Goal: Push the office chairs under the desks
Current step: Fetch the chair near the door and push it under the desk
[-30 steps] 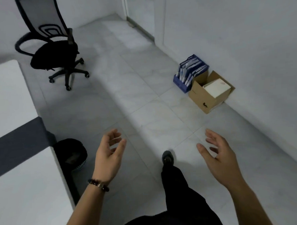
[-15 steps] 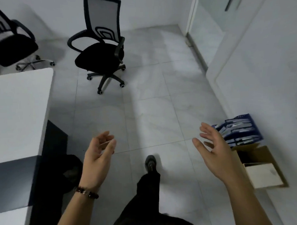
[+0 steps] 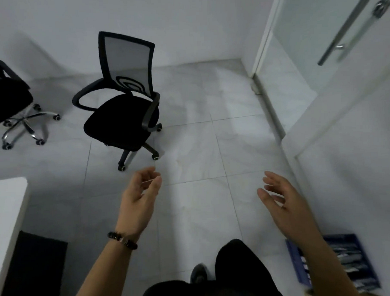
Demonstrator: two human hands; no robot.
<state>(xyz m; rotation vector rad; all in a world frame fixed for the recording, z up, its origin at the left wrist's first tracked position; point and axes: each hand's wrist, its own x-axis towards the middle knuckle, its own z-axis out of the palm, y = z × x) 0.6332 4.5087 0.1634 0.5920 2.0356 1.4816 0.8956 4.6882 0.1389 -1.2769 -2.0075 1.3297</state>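
Note:
A black mesh-back office chair (image 3: pixel 123 119) with armrests stands alone on the tiled floor ahead, its seat facing towards me and to the left. A second black chair (image 3: pixel 6 100) with a chrome base is cut off by the left edge. The corner of a white desk (image 3: pixel 6 200) shows at the lower left. My left hand (image 3: pixel 140 199), wearing a bead bracelet, hovers just short of the near chair's casters, fingers loosely curled and empty. My right hand (image 3: pixel 283 202) is raised to the right, fingers spread, holding nothing.
A glass door (image 3: pixel 319 41) with a long metal handle stands at the right, beside a white wall (image 3: pixel 358 163). A blue file tray (image 3: pixel 346 262) lies on the floor by that wall at my right. My dark trouser leg and shoe (image 3: pixel 198 275) are below.
I have walked forward and turned left. The mesh chair is nearer and more central, the second chair came into view, and the cardboard box and bin dropped out of sight. Both hands stay raised and empty.

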